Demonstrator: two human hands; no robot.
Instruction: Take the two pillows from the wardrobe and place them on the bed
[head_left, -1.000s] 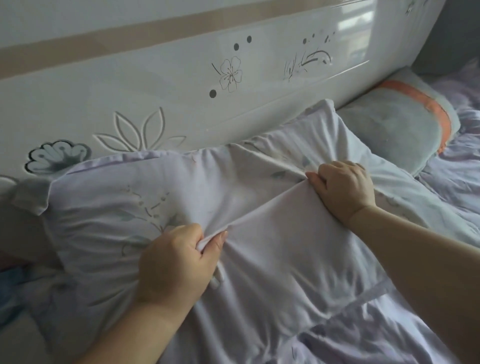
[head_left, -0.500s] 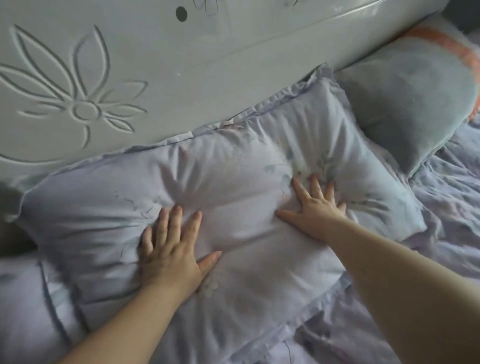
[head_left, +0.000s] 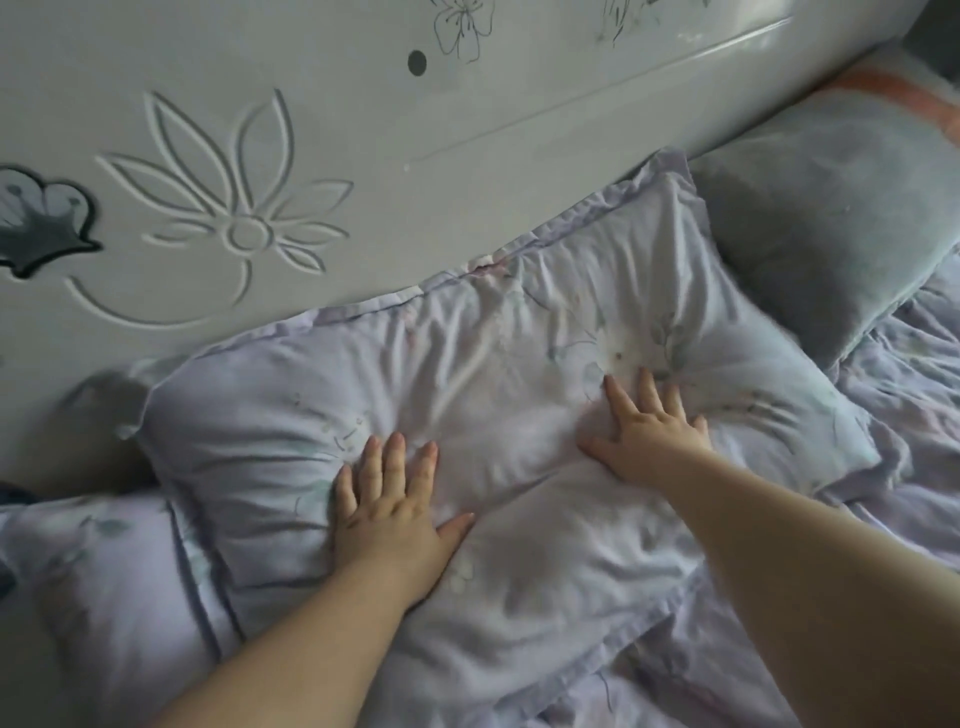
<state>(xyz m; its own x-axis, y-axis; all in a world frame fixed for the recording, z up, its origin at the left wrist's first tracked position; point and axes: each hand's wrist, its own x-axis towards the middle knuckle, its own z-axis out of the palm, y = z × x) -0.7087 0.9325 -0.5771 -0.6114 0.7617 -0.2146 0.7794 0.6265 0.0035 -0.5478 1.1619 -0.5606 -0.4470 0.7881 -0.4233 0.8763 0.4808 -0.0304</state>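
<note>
A pale lilac pillow (head_left: 493, 374) with a faint floral print lies on the bed against the white headboard (head_left: 363, 156). My left hand (head_left: 389, 514) rests flat on its lower left part, fingers spread. My right hand (head_left: 644, 431) presses flat on its right half, fingers apart. Neither hand grips any fabric. A second pillow, grey-green with an orange band (head_left: 821, 223), lies to the right against the headboard, its near corner touching the lilac pillow.
A lilac quilt (head_left: 893, 493) lies crumpled on the right and below the pillow. Matching lilac bedding (head_left: 104, 597) fills the lower left. The headboard carries carved and painted flowers and stands close behind the pillows.
One second ago both hands pinched the pillowcase fabric. They let go and now lie flat on the pillow. The view has shifted down and closer.
</note>
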